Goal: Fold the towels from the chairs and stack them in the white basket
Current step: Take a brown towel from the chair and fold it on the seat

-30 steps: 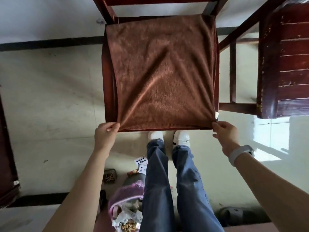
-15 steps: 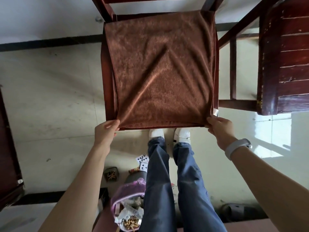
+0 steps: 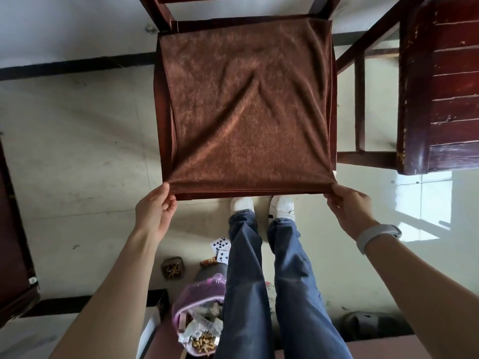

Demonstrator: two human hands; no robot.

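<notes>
Brown towel (image 3: 246, 112) corners now lifted off the chair (image 3: 166, 19), pinched in left hand (image 3: 154, 212) and right hand (image 3: 351, 212) fingers.

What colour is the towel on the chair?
Brown, a rusty reddish brown; the head view shows the towel best.

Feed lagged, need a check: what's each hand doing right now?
Left hand: pinching the brown towel's near left corner.
Right hand: pinching its near right corner.

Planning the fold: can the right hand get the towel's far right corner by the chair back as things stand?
Probably yes. The right hand pinches the brown towel at its near corner, and nothing lies on the cloth between there and the far corner; it would have to let go first.
</notes>
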